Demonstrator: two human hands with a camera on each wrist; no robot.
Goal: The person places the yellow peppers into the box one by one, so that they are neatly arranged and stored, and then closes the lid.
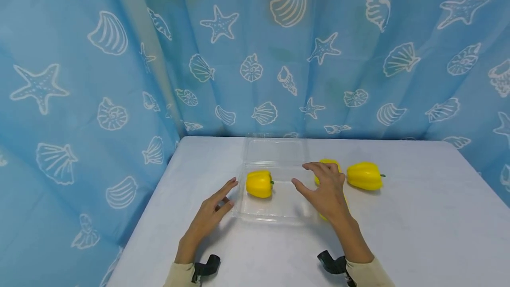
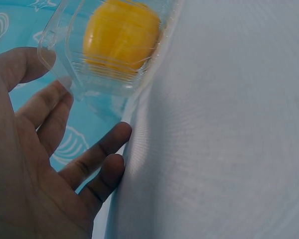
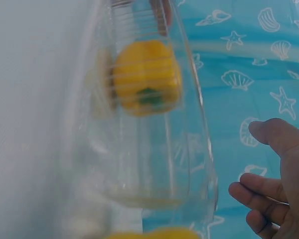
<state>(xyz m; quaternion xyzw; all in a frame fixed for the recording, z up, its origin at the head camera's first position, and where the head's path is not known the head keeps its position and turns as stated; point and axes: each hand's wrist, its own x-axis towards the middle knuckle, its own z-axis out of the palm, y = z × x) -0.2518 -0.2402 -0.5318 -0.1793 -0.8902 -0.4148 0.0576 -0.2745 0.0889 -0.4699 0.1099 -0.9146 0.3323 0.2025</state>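
A yellow bell pepper (image 1: 259, 184) lies on its side in the left half of a clear plastic clamshell box (image 1: 255, 213), its green stem facing right. The box's clear lid (image 1: 275, 149) is folded back toward the curtain. My left hand (image 1: 211, 214) is at the box's left edge, fingertips right at the rim; in the left wrist view the fingers (image 2: 102, 152) are spread and not curled round anything. Above the box's right side, my right hand (image 1: 326, 191) has thumb and fingers apart, with nothing between them. Behind it, more yellow (image 1: 330, 161) shows, mostly hidden.
Another yellow bell pepper (image 1: 364, 176) lies to the right of my right hand, stem pointing right. Everything stands on a table with a white cloth (image 1: 422, 216). A blue curtain (image 1: 255, 48) with shells and starfish hangs behind the table and along its left side.
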